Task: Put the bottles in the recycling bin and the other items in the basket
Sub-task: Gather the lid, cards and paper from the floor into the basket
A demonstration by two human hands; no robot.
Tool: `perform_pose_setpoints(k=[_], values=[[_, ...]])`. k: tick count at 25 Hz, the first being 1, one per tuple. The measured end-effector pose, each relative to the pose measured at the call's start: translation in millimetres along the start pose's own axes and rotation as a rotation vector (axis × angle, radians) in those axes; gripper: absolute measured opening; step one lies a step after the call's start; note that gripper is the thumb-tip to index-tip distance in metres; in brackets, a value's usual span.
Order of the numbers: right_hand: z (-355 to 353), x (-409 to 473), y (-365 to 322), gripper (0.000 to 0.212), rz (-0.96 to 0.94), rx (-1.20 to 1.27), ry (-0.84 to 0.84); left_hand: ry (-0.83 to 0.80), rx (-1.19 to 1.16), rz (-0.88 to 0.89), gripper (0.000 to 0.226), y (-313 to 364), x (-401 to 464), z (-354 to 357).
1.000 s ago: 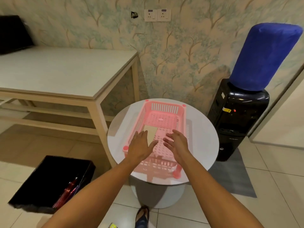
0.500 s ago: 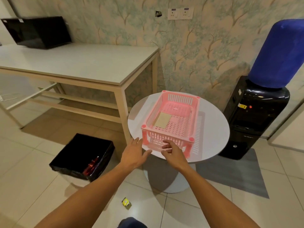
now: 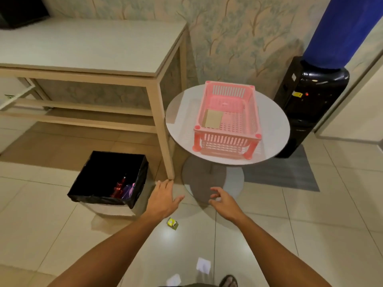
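Observation:
A pink slatted basket (image 3: 251,112) stands on a round white table (image 3: 180,119) and holds a flat tan card (image 3: 213,118). On the floor to the left sits a bin lined with a black bag (image 3: 83,184), with a red bottle (image 3: 118,186) inside. A small yellow item (image 3: 172,223) lies on the tiles just below my left hand (image 3: 164,198). Two white paper pieces, one (image 3: 203,265) and another (image 3: 173,279), lie nearer my feet. My right hand (image 3: 224,200) hovers over the floor with fingers spread. Both hands hold nothing.
A long beige table (image 3: 87,46) stands at the left; its leg (image 3: 164,131) comes down close to my left hand. A black water dispenser (image 3: 310,104) with a blue-covered bottle (image 3: 342,30) stands at the right on a grey mat (image 3: 290,175). My sandalled foot (image 3: 228,281) shows at the bottom.
Both hands have drawn back from the basket and dropped toward the floor. The view has pulled back and tilted down, bringing the yellow item and paper pieces into sight.

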State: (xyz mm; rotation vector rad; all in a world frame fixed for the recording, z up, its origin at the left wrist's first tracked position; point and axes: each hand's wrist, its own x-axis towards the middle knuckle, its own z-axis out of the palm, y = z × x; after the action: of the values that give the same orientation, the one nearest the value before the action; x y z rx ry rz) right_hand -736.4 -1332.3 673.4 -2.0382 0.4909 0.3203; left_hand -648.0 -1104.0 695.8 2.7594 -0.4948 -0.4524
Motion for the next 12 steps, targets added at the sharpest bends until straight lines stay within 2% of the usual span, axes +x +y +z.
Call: perform_pose_setpoints(k=[7, 12], values=[[110.9, -70.3, 4.7, 0.044, 0.182, 0.026, 0.058, -0.142, -0.015, 0.082, 0.081, -104.6, -48.9, 27.1], [150.2, -121.8, 14.3, 0.050, 0.276, -0.016, 0.080, -0.222, 0.074, 0.125, 0.080, -135.8, -87.0, 47.1]])
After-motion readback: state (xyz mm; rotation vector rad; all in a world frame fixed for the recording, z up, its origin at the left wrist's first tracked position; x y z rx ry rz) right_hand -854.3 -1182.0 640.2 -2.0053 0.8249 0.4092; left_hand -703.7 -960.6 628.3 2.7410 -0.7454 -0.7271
